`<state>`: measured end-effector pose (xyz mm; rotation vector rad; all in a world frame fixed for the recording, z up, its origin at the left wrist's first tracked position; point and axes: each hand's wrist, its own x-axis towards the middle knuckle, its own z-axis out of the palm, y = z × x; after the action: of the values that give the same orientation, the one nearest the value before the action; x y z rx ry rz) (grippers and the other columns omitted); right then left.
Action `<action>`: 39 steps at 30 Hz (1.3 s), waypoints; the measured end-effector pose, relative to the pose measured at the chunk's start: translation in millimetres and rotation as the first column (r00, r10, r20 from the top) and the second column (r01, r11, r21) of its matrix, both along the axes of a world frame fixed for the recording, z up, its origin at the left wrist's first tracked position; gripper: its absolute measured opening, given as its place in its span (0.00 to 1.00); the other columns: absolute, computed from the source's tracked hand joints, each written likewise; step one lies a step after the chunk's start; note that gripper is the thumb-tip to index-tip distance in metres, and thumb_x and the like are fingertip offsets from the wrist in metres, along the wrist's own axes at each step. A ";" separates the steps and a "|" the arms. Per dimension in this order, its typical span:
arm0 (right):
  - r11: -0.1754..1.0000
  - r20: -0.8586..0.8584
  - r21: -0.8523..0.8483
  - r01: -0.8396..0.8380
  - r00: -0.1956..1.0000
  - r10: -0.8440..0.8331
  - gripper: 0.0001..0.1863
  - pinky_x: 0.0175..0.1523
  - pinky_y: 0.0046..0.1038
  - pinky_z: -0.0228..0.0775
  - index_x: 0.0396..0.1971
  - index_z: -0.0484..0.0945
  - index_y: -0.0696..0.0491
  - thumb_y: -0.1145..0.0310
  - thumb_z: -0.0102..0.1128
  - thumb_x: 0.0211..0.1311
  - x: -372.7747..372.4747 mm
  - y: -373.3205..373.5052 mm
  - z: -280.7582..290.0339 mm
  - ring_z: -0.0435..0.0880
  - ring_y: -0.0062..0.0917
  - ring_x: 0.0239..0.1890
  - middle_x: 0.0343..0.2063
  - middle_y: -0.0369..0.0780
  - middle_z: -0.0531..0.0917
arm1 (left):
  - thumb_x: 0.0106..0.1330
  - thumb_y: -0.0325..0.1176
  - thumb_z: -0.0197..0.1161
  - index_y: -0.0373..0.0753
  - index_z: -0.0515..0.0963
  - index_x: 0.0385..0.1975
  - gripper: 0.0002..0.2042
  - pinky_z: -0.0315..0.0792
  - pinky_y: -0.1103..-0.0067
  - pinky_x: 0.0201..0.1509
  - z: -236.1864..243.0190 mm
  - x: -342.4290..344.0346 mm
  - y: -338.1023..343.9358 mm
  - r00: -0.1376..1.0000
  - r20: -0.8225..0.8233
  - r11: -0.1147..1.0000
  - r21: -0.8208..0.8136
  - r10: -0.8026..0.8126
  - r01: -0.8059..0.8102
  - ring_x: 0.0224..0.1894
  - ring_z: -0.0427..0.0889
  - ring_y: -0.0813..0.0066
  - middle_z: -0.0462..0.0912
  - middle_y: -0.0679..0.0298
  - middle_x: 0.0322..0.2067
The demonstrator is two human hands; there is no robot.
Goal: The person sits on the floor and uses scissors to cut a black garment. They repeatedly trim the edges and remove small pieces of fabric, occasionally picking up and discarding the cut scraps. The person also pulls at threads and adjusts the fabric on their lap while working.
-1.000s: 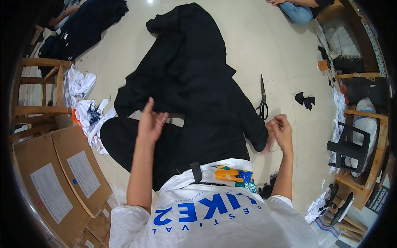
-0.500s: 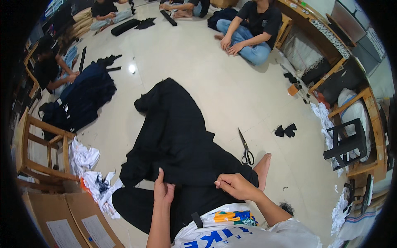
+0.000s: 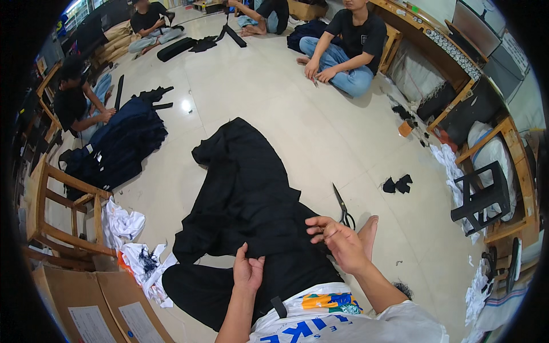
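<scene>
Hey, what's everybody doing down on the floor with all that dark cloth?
A person in a white shirt has black cloth spread out in front of them. Their left hand is at a near edge of it, and their right hand seems lifted, fingers curled; whether it pinches anything is too small to tell. Scissors lie on the floor just past that hand. Over on the left, a co-worker sits with their hands by a navy cloth pile.

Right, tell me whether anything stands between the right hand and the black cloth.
Nothing visible does: the right hand is over the black cloth, and the scissors lie on the floor beside it.
</scene>
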<state>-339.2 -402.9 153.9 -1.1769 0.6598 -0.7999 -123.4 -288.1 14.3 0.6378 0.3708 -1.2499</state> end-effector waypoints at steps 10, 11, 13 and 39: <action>0.974 -0.533 -0.219 -0.049 0.842 -0.078 0.15 0.34 0.33 0.74 0.41 0.75 0.54 0.55 0.56 0.76 11.4 -9.5 -26.6 0.85 0.33 0.32 0.28 0.41 0.83 | 0.79 0.37 0.56 0.36 0.73 0.57 0.14 0.74 0.58 0.66 11.8 -18.1 9.0 0.998 0.048 0.985 0.169 0.038 -0.046 0.60 0.80 0.58 0.80 0.55 0.58; 0.908 -0.615 -0.390 -0.151 0.777 -0.134 0.16 0.34 0.32 0.74 0.42 0.76 0.55 0.55 0.59 0.74 10.4 -7.2 -27.1 0.85 0.33 0.31 0.29 0.42 0.83 | 0.79 0.38 0.54 0.35 0.73 0.58 0.15 0.75 0.59 0.66 15.6 -18.9 8.8 0.997 0.068 0.989 0.139 0.036 -0.045 0.60 0.80 0.58 0.80 0.54 0.58; 0.790 -0.728 -0.496 -0.359 0.668 -0.153 0.22 0.36 0.35 0.76 0.40 0.79 0.57 0.50 0.63 0.69 8.2 -2.4 -25.0 0.86 0.39 0.33 0.28 0.45 0.84 | 0.81 0.39 0.52 0.35 0.73 0.59 0.17 0.75 0.60 0.67 22.6 -20.6 7.5 0.994 0.096 0.992 0.108 0.056 -0.066 0.61 0.80 0.57 0.80 0.53 0.59; 0.976 -0.401 -0.121 -0.182 0.908 0.119 0.28 0.23 0.22 0.43 0.11 0.57 0.51 0.75 0.66 0.66 -13.3 28.0 -7.8 0.52 0.07 0.20 0.13 0.24 0.59 | 0.77 0.37 0.60 0.33 0.70 0.62 0.20 0.79 0.60 0.65 44.6 -18.4 -2.7 0.994 -0.014 0.993 -0.045 -0.112 0.111 0.62 0.81 0.56 0.78 0.51 0.60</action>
<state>-352.5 -374.9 146.1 -1.5344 0.8329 -0.4909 -141.8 -290.8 58.9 0.6172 0.3241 -1.3671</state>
